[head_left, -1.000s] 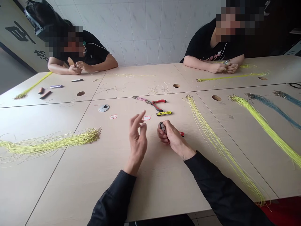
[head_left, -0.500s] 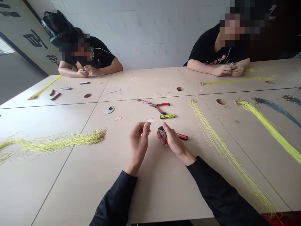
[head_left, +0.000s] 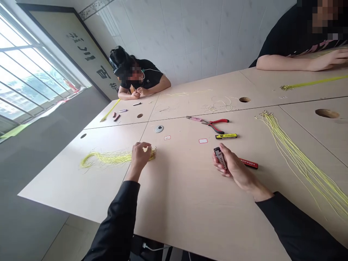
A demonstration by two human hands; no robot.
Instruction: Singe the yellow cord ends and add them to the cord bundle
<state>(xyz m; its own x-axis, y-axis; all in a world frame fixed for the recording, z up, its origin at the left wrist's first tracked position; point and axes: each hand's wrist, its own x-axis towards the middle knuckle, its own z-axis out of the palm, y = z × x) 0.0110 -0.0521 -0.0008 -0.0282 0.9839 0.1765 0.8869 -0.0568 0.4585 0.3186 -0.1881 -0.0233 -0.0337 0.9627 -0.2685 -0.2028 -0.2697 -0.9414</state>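
Yellow cords (head_left: 115,157) lie on a pale tabletop (head_left: 185,203), tiled wall (head_left: 195,43) behind.

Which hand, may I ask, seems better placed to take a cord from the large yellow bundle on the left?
Probably the left hand: it is at the yellow bundle, while the right hand holds a lighter farther away.

Left sleeve (head_left: 116,214), lower left of frame: long, black, plain cuff (head_left: 132,184), fabric folds bunched partway up. Right sleeve (head_left: 301,221), lower right: matching black cloth, shallow creases, cuff edge cut straight and sitting a bit wide. Left hand (head_left: 140,158) and right hand (head_left: 236,166): both bare beyond the cuffs.
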